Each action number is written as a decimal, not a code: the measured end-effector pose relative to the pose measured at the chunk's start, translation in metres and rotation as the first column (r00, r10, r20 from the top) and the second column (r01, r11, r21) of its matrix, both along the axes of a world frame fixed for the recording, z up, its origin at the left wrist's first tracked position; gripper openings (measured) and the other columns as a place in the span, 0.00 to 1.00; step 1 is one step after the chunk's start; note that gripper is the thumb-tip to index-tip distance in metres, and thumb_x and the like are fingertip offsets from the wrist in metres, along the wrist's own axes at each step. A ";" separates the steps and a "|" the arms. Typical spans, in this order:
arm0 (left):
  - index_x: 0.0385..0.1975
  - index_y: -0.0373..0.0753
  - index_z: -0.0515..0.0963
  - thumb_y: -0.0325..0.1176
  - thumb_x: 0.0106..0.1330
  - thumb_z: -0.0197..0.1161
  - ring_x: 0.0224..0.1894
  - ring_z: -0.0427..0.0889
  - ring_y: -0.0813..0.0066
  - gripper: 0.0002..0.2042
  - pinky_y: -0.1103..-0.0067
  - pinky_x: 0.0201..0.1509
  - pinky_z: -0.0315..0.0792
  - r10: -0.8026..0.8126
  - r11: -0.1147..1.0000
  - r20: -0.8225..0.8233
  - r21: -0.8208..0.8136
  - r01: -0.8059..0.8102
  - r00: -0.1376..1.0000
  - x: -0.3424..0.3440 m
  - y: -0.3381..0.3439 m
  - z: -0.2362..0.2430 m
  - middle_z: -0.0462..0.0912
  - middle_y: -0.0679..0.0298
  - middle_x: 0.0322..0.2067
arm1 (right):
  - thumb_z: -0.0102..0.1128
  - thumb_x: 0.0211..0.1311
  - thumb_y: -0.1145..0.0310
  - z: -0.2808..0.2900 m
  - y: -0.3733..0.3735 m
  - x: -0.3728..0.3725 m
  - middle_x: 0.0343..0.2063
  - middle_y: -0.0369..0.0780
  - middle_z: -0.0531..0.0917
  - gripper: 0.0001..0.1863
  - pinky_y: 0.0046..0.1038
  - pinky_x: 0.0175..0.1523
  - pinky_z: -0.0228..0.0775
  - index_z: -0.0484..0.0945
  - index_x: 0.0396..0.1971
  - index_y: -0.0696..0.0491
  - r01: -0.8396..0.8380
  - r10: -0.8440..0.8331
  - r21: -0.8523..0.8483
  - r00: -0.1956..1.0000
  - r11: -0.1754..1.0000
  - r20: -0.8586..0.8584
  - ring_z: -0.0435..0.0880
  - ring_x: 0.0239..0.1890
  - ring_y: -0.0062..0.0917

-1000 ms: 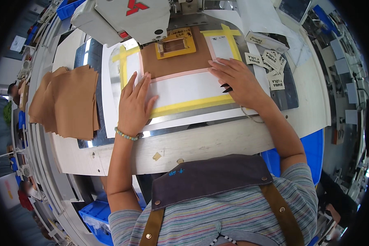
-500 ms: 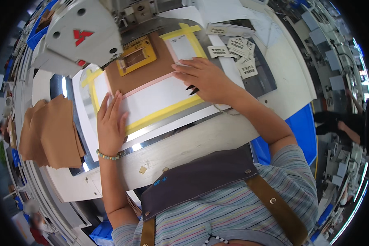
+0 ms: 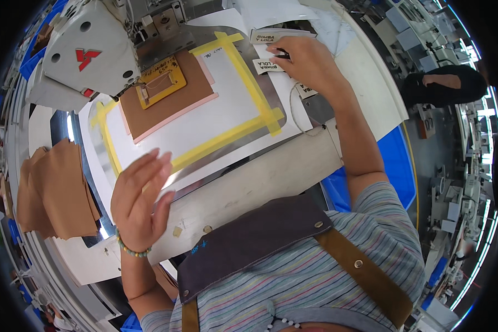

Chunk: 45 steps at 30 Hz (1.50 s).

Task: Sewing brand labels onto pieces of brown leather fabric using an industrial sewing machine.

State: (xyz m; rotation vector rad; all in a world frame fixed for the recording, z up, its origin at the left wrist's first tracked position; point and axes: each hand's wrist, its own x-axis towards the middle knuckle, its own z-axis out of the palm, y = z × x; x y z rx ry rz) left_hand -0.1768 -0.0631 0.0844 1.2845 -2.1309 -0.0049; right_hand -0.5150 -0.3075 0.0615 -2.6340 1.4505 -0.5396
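My left hand [image 3: 143, 205] hovers open above the near left edge of a white template sheet [image 3: 210, 127] bordered with yellow tape [image 3: 216, 138]. On the sheet lies a brown piece [image 3: 185, 102] with pink edging and a yellow frame [image 3: 161, 83] under the white sewing machine head [image 3: 86, 61]. My right hand [image 3: 301, 66] is at a pile of small white printed labels [image 3: 265, 65], right of the sheet, fingers curled round a small black tool [image 3: 283, 54]; whether it grips a label too is hidden.
A stack of brown sheets [image 3: 63, 193] lies on the left of the pale tabletop [image 3: 243, 188]. A blue bin [image 3: 398, 166] sits below the right table edge. A person in black [image 3: 447, 84] is at the far right, among other workstations.
My left hand has come off the brown piece, back toward me, and lifted. My right hand has moved from the pink edging up and right to the labels. The view has turned.
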 end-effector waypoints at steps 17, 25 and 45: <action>0.56 0.53 0.79 0.35 0.75 0.63 0.43 0.84 0.69 0.12 0.71 0.33 0.77 -0.617 0.548 -0.097 -0.765 0.338 0.781 -0.036 0.043 0.068 0.82 0.76 0.46 | 0.66 0.56 0.75 -0.035 0.006 0.164 0.42 0.36 0.83 0.12 0.33 0.38 0.80 0.84 0.42 0.51 -0.432 0.510 -0.410 0.854 0.804 0.101 0.87 0.40 0.35; 0.59 0.36 0.79 0.21 0.62 0.69 0.56 0.83 0.50 0.23 0.62 0.57 0.80 0.089 0.996 0.089 0.015 -0.090 0.992 0.012 -0.039 -0.028 0.83 0.56 0.58 | 0.64 0.56 0.75 -0.073 0.002 0.205 0.45 0.34 0.84 0.09 0.32 0.38 0.84 0.84 0.38 0.51 -0.534 0.557 -0.436 0.826 0.725 -0.087 0.88 0.44 0.29; 0.54 0.33 0.80 0.27 0.64 0.69 0.67 0.73 0.48 0.18 0.62 0.72 0.69 0.102 0.995 0.155 0.004 -0.104 0.983 0.055 -0.131 -0.086 0.81 0.54 0.59 | 0.56 0.64 0.77 -0.080 0.002 0.166 0.64 0.45 0.80 0.21 0.38 0.73 0.68 0.81 0.58 0.60 -0.606 0.615 -0.178 0.788 0.776 -0.001 0.74 0.70 0.39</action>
